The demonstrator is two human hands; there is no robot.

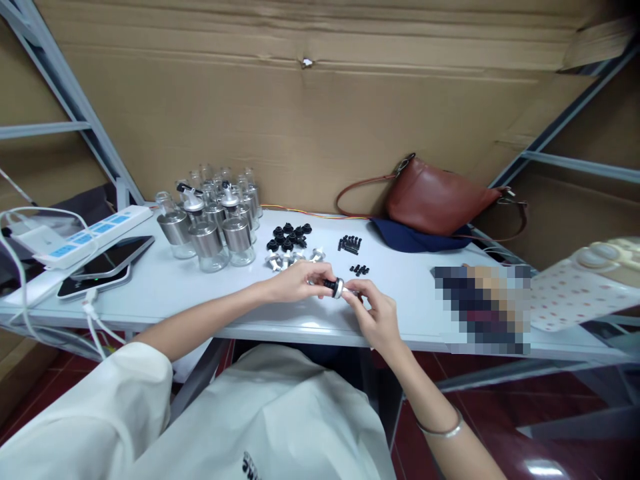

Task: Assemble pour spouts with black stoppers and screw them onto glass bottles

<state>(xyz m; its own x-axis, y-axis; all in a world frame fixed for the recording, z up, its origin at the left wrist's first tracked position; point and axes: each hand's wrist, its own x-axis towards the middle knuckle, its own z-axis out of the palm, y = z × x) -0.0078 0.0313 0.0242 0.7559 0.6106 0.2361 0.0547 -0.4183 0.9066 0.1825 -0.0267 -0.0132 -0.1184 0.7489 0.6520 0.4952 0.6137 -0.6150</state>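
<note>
Above the front edge of the table (280, 313), both my hands are closed on one pourer stopper (338, 288), black at one end with a silver-white collar. My left hand (300, 283) grips the black end. My right hand (376, 312) pinches the silver side, its fingertips hiding part of it. Just beyond my left hand lie several silver-white pourer tops (274, 261). Behind them sits a group of black stoppers (289, 239). Black rod-shaped pieces (350, 244) lie to the right, and smaller black pieces (359, 270) lie nearer to me.
Several glass bottles with steel sleeves (205, 240) stand at the left, two with pourer tops fitted. Further left are a power strip (100, 233) and a tablet-like device (115, 257). A brown bag (435, 197) rests on dark blue cloth (420, 239). A spotted container (565, 293) stands at right.
</note>
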